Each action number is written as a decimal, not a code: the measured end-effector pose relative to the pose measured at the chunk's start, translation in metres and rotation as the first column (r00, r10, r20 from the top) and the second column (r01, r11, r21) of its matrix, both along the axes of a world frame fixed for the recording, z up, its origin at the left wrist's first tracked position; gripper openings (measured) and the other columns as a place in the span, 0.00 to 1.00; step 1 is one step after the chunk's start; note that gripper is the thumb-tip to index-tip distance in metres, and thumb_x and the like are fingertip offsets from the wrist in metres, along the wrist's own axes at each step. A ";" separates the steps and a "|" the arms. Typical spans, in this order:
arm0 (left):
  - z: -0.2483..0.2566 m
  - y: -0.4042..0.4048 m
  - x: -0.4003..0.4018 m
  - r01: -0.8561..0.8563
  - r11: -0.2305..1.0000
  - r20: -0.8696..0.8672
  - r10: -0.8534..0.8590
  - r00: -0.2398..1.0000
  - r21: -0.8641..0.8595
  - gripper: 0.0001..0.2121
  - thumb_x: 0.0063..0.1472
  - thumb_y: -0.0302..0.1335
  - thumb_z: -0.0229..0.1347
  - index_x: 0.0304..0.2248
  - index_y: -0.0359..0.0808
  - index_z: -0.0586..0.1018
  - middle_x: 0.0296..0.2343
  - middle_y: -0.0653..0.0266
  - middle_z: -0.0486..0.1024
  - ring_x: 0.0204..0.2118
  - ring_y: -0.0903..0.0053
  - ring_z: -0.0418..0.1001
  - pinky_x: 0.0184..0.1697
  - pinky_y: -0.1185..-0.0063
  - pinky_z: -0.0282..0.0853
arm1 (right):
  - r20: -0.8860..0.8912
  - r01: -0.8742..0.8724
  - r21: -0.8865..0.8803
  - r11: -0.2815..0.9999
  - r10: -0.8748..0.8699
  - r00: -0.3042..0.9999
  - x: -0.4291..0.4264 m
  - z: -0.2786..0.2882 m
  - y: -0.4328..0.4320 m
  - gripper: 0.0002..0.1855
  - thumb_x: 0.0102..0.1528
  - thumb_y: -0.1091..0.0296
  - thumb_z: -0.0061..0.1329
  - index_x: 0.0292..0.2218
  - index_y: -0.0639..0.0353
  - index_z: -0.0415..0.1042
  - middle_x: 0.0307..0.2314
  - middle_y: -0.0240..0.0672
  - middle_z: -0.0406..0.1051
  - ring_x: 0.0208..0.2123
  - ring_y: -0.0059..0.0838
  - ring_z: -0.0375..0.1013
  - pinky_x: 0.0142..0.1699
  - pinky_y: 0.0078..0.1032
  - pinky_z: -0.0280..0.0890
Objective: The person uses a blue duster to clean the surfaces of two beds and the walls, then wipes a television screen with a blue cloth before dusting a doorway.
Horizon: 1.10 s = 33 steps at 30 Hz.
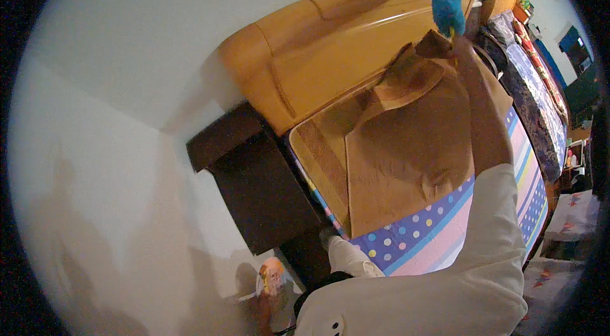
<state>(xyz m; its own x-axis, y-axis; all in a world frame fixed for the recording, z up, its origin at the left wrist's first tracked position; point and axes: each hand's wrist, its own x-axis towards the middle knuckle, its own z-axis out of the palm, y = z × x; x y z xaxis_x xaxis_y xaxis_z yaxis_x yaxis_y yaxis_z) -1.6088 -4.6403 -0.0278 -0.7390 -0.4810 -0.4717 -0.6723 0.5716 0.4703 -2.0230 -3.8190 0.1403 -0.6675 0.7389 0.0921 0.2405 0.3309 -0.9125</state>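
My right hand (458,48) is raised over the bed at the headboard's far end, blurred, and closed around the short yellowish handle of a fluffy blue duster (448,5). The duster head points up, in front of the tan, glossy headboard (352,36). Below my outstretched arm lies a rumpled brown blanket (405,155), partly over a striped brown mat (317,164). Under them shows a sheet (429,236) with stripes and polka dots. My left hand is not in view; a pale garment part with a dark end, unclear in kind, is at the bed's near corner.
A dark brown bedside stand (267,188) is against the bed's left side. Near the bottom, an orange and pink object (272,276) is too blurred to name. A second bed (536,83) with patterned bedding stands to the right. A pale wall (119,98) fills the left.
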 end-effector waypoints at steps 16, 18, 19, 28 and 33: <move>0.004 0.003 -0.063 -0.150 0.982 0.130 0.135 0.982 0.112 0.23 0.54 0.40 0.50 0.36 0.23 0.71 0.32 0.45 0.71 0.34 0.56 0.69 0.36 0.66 0.64 | -0.334 -0.428 -0.527 0.734 0.284 0.899 -0.168 -0.037 -0.184 0.15 0.51 0.48 0.41 0.24 0.49 0.60 0.15 0.26 0.56 0.15 0.24 0.56 0.18 0.23 0.52; 0.000 -0.002 -0.073 -0.115 0.985 0.105 0.102 0.989 0.128 0.23 0.54 0.40 0.50 0.36 0.23 0.71 0.32 0.45 0.71 0.34 0.57 0.69 0.36 0.66 0.64 | -0.395 -0.473 -0.661 0.583 0.266 0.879 -0.118 -0.044 -0.255 0.19 0.52 0.42 0.39 0.24 0.48 0.60 0.15 0.26 0.55 0.15 0.24 0.56 0.19 0.23 0.51; 0.000 -0.005 -0.077 -0.100 0.986 0.095 0.088 0.992 0.133 0.23 0.54 0.40 0.51 0.36 0.23 0.71 0.32 0.45 0.71 0.34 0.57 0.69 0.36 0.66 0.64 | -0.401 -0.478 -0.719 0.505 0.261 0.878 -0.092 -0.046 -0.293 0.21 0.53 0.39 0.38 0.24 0.47 0.59 0.15 0.26 0.54 0.16 0.24 0.56 0.19 0.23 0.51; -0.003 -0.028 -0.152 0.113 0.973 -0.003 -0.114 0.993 0.203 0.23 0.53 0.40 0.51 0.34 0.22 0.71 0.31 0.46 0.71 0.33 0.59 0.69 0.35 0.67 0.64 | -0.045 -0.737 -0.388 0.553 0.788 0.615 0.079 0.024 -0.465 0.25 0.58 0.65 0.32 0.56 0.53 0.48 0.18 0.29 0.56 0.19 0.20 0.57 0.22 0.20 0.56; -0.012 -0.041 -0.172 0.139 0.957 0.023 -0.149 0.989 0.255 0.23 0.53 0.40 0.51 0.34 0.21 0.72 0.30 0.46 0.71 0.33 0.60 0.69 0.34 0.67 0.64 | 0.040 -0.889 -0.306 0.341 0.937 0.346 0.128 0.042 -0.465 0.26 0.55 0.70 0.33 0.56 0.53 0.50 0.24 0.53 0.68 0.23 0.46 0.69 0.31 0.41 0.63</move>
<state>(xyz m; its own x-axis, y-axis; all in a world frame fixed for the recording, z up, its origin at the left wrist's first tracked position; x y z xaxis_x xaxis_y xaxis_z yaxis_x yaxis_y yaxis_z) -1.7805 -4.6813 -0.0398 -0.7689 -0.2324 -0.5956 -0.6136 0.5300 0.5853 -1.8945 -4.2838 0.1827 -0.9153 -0.3673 -0.1652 0.0631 0.2743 -0.9596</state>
